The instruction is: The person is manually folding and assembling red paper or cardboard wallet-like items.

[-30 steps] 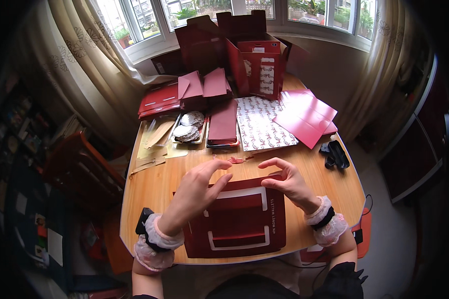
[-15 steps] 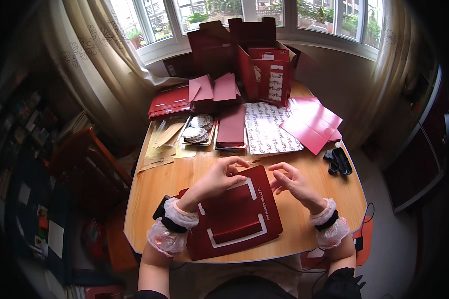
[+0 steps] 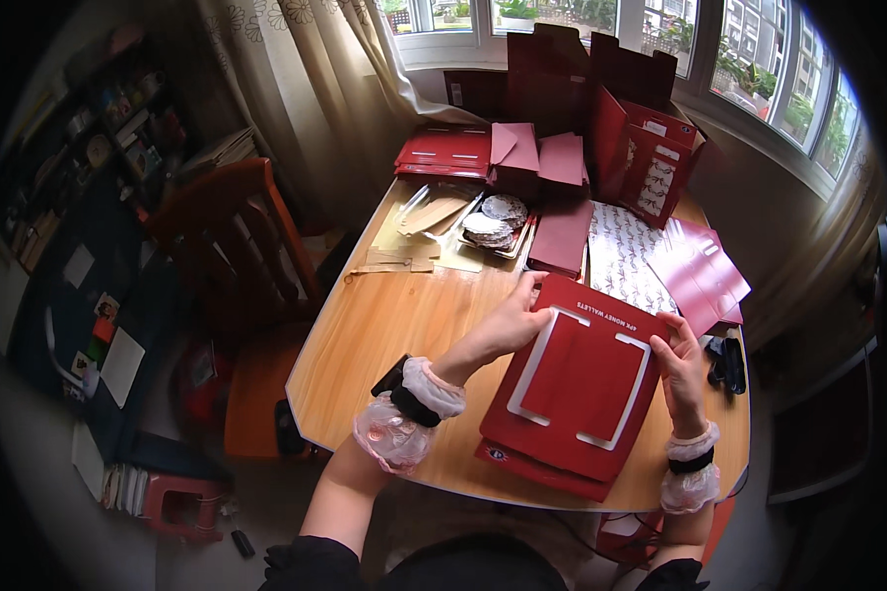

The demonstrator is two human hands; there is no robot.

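Two hands are in view: the left hand (image 3: 511, 323) at the ten o'clock corner of the one red flat pack (image 3: 579, 379) and the right hand (image 3: 682, 366) at its three o'clock edge. One wooden table (image 3: 394, 325) bears everything. One orange chair (image 3: 241, 256) stands at nine o'clock. Two pink envelope stacks (image 3: 537, 158) lie at twelve o'clock, with one patterned sheet (image 3: 621, 258) at one o'clock.

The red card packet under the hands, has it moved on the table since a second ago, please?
Yes. The red card packet has turned clockwise; its far edge now points toward the patterned sheet, with left hand and right hand gripping it.
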